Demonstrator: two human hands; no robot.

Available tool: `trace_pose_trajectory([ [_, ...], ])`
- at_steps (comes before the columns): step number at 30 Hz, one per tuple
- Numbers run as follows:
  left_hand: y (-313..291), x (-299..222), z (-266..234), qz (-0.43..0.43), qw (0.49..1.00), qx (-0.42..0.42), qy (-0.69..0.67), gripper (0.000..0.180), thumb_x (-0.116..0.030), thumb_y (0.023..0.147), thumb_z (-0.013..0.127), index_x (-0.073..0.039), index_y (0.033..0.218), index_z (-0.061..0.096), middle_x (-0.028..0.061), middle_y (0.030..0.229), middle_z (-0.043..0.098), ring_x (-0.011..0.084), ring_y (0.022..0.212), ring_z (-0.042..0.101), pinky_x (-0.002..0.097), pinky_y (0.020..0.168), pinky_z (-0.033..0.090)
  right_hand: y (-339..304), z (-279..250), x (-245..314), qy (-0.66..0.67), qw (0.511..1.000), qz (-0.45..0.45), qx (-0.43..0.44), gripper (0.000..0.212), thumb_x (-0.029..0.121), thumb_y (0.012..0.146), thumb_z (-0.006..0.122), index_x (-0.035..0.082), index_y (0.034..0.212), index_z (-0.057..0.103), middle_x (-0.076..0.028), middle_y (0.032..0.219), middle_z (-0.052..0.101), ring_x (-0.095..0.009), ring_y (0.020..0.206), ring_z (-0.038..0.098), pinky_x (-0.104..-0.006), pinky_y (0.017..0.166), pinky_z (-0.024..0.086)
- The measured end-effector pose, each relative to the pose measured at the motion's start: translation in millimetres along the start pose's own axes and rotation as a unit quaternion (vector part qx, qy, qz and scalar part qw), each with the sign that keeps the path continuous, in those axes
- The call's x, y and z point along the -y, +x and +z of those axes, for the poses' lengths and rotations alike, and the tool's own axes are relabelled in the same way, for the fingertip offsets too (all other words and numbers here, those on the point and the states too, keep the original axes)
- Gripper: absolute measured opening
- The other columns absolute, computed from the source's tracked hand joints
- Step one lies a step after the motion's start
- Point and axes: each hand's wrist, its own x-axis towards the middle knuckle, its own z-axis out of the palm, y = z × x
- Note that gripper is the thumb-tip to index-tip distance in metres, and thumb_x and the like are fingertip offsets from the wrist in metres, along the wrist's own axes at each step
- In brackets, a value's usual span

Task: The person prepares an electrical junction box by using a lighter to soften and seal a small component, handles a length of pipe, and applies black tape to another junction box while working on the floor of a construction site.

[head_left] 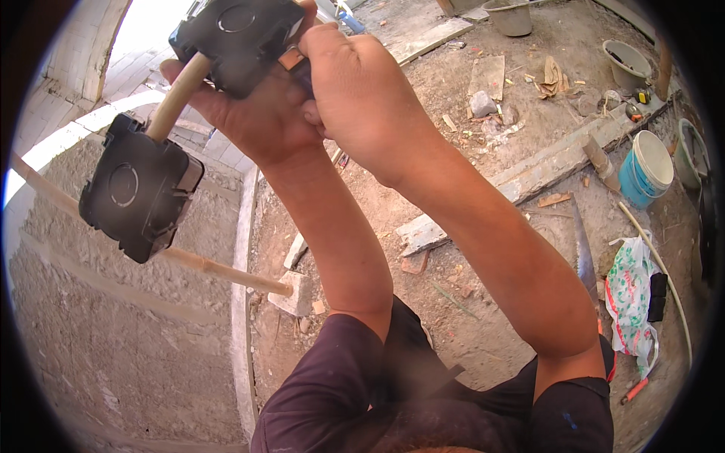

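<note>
Two black square plastic electrical boxes are joined by a short beige tube (178, 97). The upper box (236, 38) rests in my left hand (257, 121), whose palm and fingers support it from beneath and behind. The lower box (130, 185) hangs from the tube's other end, tilted and touched by neither hand. Against the upper box's right side, my right hand (347, 83) is closed in a fist. A small orange-brown piece (291, 59) and something dark show beside its fingers, but what it grips is mostly hidden.
A rough grey wall with a wooden pole (226, 276) stands at left. Rubble, a long plank (529, 177) and a stone (482, 103) lie on the dirt floor. At right are a blue-and-white bucket (646, 170), a saw (583, 249), a plastic bag (631, 291) and a grey bucket (627, 66).
</note>
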Motion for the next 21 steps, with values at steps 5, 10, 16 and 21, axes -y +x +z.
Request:
trace_pose_trajectory([
  [5,-2,10,23,0.038,0.976,-0.045,0.21,0.066,-0.068,0.096,0.044,-0.011,0.126,0.062,0.0142,0.115,0.067,0.0365,0.107,0.062,0.0536,0.087,0.051,-1,-2,2,0.004,1.0,0.016,0.012,0.052,0.03,0.1,0.035,-0.006,0.077,0.065,-0.026,0.084,0.068,-0.038,0.091,0.067,-0.0441,0.089,0.051],
  [10,-3,-8,18,-0.047,0.998,0.007,0.034,0.068,-0.068,0.094,0.048,-0.009,0.126,0.061,0.0127,0.116,0.067,0.0329,0.109,0.061,0.0507,0.088,0.05,-4,-2,3,0.008,0.999,0.016,0.026,0.053,0.029,0.101,0.034,-0.006,0.075,0.065,-0.026,0.082,0.069,-0.038,0.089,0.068,-0.0435,0.089,0.051],
  [16,-3,6,19,-0.012,0.987,-0.057,0.147,0.067,-0.068,0.094,0.048,-0.01,0.125,0.061,0.0125,0.119,0.065,0.0291,0.108,0.062,0.048,0.092,0.05,-3,-2,0,-0.025,0.999,0.001,0.026,0.056,0.028,0.102,0.032,-0.007,0.074,0.065,-0.027,0.082,0.069,-0.039,0.09,0.069,-0.043,0.09,0.052],
  [21,-5,-1,8,-0.016,0.999,0.04,-0.008,0.068,-0.069,0.094,0.046,-0.011,0.125,0.061,0.0131,0.117,0.065,0.0299,0.107,0.061,0.0475,0.09,0.052,-5,1,2,-0.022,0.999,0.01,0.034,0.057,0.029,0.102,0.031,-0.006,0.075,0.066,-0.027,0.083,0.07,-0.039,0.093,0.069,-0.0438,0.092,0.052],
])
